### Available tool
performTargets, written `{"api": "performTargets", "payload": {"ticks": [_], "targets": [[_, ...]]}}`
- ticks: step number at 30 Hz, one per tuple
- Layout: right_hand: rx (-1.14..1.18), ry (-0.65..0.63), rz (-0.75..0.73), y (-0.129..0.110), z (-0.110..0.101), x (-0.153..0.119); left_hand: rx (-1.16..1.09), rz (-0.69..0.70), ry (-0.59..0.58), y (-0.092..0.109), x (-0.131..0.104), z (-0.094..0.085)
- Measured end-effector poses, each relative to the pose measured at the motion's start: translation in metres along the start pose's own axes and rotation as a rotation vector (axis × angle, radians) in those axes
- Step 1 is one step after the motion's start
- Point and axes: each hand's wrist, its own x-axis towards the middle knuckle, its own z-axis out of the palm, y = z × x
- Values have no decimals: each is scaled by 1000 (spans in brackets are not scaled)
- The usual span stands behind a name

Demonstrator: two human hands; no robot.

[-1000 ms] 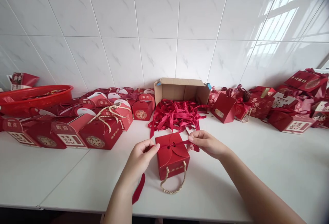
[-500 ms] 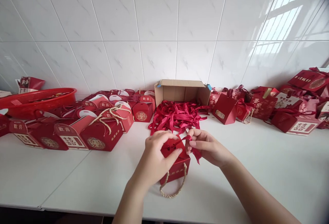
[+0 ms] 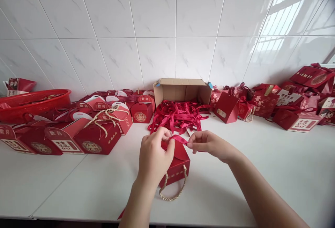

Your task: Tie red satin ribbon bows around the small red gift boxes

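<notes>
A small red gift box (image 3: 179, 167) with a twisted rope handle (image 3: 172, 197) stands on the white table in front of me. A red ribbon (image 3: 180, 139) stretches above its top between my hands. My left hand (image 3: 158, 151) is at the box's left side, its thumb and fingers closed on the ribbon near the top and hiding part of the lid. To the right of the box, my right hand (image 3: 206, 145) pinches the ribbon's other part between thumb and fingers.
Behind the box, red ribbons (image 3: 180, 116) spill from a cardboard carton (image 3: 183, 82). Rows of red boxes (image 3: 98, 140) stand at left beside a red basket (image 3: 52, 98). More red boxes (image 3: 298, 120) are piled at right. A tiled wall (image 3: 157, 11) rises behind the table.
My right hand has drawn the ribbon outward to the right, so it now lies stretched between both hands. My left hand has shifted slightly up and left. The view has moved a little.
</notes>
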Motion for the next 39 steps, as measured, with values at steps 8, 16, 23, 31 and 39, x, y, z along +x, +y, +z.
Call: {"api": "performTargets", "payload": {"ticks": [8,16,23,31,39], "targets": [[-152,224,-70,-8,0,-10,9,-67,125,-4,-7,5],[-221,-117,-456,-17,-33,-38,-49,-33,177,-8,-9,9],[-161,180,-364,-6,3,-6,-155,-18,187,-6,-10,10],[-121,210,-323,1,36,11,-166,-116,208,-8,-10,6],[-177,185,-319,1,50,19,-245,-203,180,-7,-8,8]]}}
